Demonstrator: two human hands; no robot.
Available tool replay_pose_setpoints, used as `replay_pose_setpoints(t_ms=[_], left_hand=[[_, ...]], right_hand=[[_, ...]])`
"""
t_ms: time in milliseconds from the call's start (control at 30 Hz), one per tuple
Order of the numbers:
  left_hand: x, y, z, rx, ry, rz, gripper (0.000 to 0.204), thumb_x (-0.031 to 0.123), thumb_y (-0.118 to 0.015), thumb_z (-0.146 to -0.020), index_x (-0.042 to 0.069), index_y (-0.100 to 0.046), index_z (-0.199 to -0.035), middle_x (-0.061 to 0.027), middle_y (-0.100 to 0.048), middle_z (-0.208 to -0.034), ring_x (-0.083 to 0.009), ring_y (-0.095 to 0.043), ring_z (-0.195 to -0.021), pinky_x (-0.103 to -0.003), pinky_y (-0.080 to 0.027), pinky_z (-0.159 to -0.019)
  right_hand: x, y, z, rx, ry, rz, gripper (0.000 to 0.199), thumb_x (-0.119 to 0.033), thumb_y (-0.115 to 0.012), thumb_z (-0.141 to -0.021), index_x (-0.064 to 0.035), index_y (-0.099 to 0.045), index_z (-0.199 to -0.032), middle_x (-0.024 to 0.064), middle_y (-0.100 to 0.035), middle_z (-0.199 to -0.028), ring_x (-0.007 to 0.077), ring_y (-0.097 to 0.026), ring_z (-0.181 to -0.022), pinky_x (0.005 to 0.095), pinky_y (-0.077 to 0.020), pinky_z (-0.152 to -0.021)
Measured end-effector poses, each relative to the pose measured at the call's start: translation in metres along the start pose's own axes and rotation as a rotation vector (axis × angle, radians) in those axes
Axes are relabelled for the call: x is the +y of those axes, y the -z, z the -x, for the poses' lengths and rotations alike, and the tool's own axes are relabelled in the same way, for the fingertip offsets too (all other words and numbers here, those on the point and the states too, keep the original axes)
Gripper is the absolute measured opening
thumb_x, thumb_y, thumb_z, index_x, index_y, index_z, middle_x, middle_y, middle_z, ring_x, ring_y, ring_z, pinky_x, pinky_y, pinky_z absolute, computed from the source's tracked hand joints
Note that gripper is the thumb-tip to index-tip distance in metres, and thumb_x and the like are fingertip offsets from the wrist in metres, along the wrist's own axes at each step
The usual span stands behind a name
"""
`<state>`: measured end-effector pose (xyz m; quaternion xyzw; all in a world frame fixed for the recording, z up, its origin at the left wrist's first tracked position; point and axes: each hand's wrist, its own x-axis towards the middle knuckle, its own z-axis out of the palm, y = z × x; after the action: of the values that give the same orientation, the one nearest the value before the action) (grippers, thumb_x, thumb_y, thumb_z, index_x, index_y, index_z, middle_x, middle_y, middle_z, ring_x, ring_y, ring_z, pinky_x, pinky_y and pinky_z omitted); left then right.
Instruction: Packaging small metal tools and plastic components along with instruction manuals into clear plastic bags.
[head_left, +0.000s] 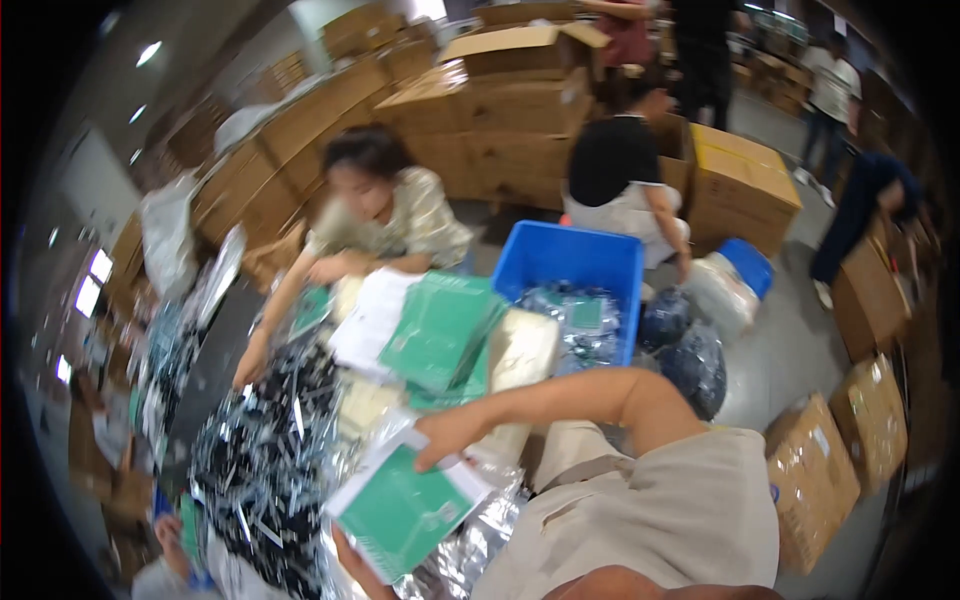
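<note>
Both of my hands are on a flat green-and-white packet (408, 505), which lies tilted close in front of me. My right hand (452, 437) grips its upper edge, thumb over the green face. At the packet's lower left edge is my left hand (362, 572), its fingers partly hidden behind it. Just beyond lies a stack of similar green packets (440, 325) with white sheets beside it. To the left spreads a heap of small shiny dark and silver strips (265, 465). Crinkled clear plastic (490, 525) lies beneath the packet.
A co-worker (385, 215) across the table reaches into the heap. A blue bin (570, 245) with clear bags stands behind the stack, dark full bags (690, 370) to its right. Cardboard boxes (525, 135) line the back; taped cartons (815, 480) stand at right. Other people are farther off.
</note>
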<state>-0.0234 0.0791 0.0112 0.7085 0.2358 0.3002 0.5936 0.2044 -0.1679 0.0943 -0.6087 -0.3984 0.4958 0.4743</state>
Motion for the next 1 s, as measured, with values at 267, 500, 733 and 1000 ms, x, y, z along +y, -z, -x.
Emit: replay_pose_setpoints(t_ms=[267,500,733,1000], left_hand=[[0.097,-0.04,0.007,-0.191,-0.287,-0.855,0.066,-0.009,-0.043,-0.071,0.004,-0.034,-0.135,-0.0205,-0.033,-0.141,-0.0384,-0.047,-0.116,-0.042,-0.044,-0.09],[0.1,-0.045,0.022,-0.174,-0.24,-1.034,0.066,-0.004,-0.051,-0.07,0.001,-0.035,-0.134,-0.0171,-0.031,-0.143,-0.0327,-0.063,-0.077,-0.038,-0.05,-0.054],[0.111,-0.047,0.032,-0.074,-0.4,-1.121,0.072,-0.005,-0.052,-0.066,-0.009,-0.029,-0.133,-0.0218,-0.028,-0.144,-0.0306,-0.061,-0.056,-0.035,-0.047,-0.044],[0.161,-0.001,0.051,0.135,-0.402,-1.146,0.072,-0.004,-0.054,-0.065,-0.01,-0.03,-0.133,-0.0231,-0.028,-0.143,-0.0286,-0.062,-0.059,-0.034,-0.048,-0.047]], right_hand=[[0.03,0.046,-0.003,0.243,0.184,0.287,0.035,-0.021,-0.056,-0.086,0.0089,-0.053,-0.103,0.0146,-0.062,-0.074,0.0219,-0.062,-0.055,0.0347,-0.0487,-0.043],[-0.051,0.011,0.007,0.028,-0.125,0.392,0.023,-0.015,-0.048,-0.09,0.005,-0.052,-0.1,0.0117,-0.061,-0.064,0.0186,-0.059,-0.042,0.0296,-0.0485,-0.033],[-0.115,-0.022,0.008,-0.128,-0.078,0.61,0.021,-0.015,-0.042,-0.094,0.0041,-0.052,-0.094,0.0107,-0.058,-0.061,0.0175,-0.059,-0.043,0.0289,-0.0499,-0.037],[-0.164,-0.082,-0.053,-0.431,-0.023,0.567,0.026,-0.018,-0.043,-0.095,0.0063,-0.052,-0.09,0.0094,-0.058,-0.059,0.0158,-0.057,-0.041,0.0272,-0.0463,-0.035]])
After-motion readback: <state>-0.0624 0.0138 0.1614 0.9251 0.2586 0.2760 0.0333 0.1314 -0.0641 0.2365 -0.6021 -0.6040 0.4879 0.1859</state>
